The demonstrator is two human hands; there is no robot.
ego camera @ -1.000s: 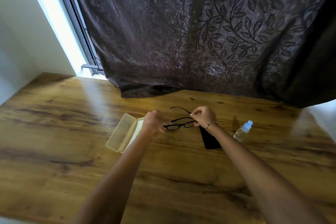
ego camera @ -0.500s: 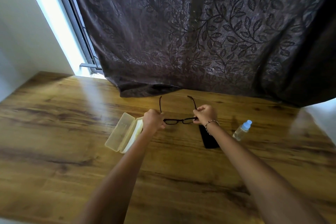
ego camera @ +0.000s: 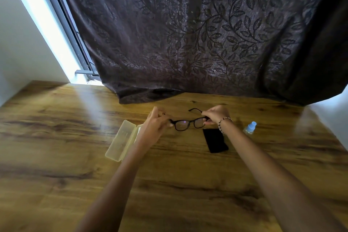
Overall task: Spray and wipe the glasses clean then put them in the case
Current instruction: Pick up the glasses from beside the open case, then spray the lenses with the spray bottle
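The glasses (ego camera: 189, 123) are held above the surface (ego camera: 56, 137), pinched at each end by the left hand (ego camera: 156, 126) and right hand (ego camera: 216, 116), fingers closed on the frame. Spraying looks next: the spray bottle (ego camera: 249, 128) must be fetched, with the black cloth (ego camera: 215, 142) and open case (ego camera: 122, 143) waiting.

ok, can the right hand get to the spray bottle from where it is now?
Probably yes. The spray bottle stands alone on the table, just right of the right hand, with nothing between them. But both hands grip the glasses, so the right would have to let go first.
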